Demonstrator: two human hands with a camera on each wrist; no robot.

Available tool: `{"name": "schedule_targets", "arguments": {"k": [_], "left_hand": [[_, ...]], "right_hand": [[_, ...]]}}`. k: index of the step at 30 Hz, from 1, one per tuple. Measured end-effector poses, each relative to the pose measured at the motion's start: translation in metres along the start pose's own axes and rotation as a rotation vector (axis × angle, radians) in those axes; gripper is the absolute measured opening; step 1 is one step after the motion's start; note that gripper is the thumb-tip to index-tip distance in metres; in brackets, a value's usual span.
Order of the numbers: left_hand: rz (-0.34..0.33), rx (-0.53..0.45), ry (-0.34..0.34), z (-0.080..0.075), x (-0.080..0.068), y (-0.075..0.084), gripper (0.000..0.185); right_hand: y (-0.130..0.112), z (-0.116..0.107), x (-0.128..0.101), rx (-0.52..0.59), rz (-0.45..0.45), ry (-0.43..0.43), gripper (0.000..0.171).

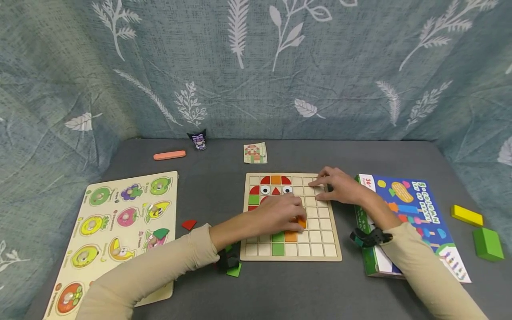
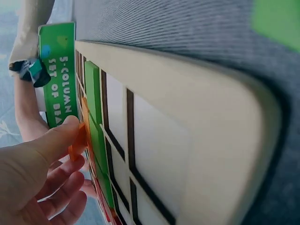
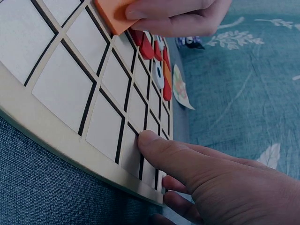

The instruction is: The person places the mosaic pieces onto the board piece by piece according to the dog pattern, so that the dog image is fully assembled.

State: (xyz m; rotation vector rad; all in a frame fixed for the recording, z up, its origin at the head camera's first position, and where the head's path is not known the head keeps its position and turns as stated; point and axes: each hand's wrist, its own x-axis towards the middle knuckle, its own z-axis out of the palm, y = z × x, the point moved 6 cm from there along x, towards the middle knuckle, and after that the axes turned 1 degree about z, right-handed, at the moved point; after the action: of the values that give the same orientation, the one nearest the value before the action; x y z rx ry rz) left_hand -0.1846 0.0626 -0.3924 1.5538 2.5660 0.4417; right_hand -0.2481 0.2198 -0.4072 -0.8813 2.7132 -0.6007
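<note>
I see soft, even light in the head view, with only faint shadows. The edges bend at 3 and 9 o'clock. In my left wrist view, the green blob at 1 o'clock is blurry.

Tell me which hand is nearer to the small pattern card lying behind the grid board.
Right. The right hand rests on the grid board's far right corner, nearer the pattern card. The left hand pinches an orange tile at mid-board, farther away.
</note>
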Motion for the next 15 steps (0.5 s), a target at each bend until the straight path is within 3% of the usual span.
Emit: {"name": "schedule_targets", "arguments": {"k": [5,15], "left_hand": [[0.014,0.031,0.002,0.0027,0.0033,0.0035,0.021],[-0.034,0.031,-0.029,0.0074,0.0054,0.0017,0.019]], "right_hand": [[-0.0006,-0.0003,-0.0001,-0.009,0.002,-0.003,0.04],[-0.0014,-0.0005,-0.0001,-0.007,0.011,-0.004,0.041]]}}
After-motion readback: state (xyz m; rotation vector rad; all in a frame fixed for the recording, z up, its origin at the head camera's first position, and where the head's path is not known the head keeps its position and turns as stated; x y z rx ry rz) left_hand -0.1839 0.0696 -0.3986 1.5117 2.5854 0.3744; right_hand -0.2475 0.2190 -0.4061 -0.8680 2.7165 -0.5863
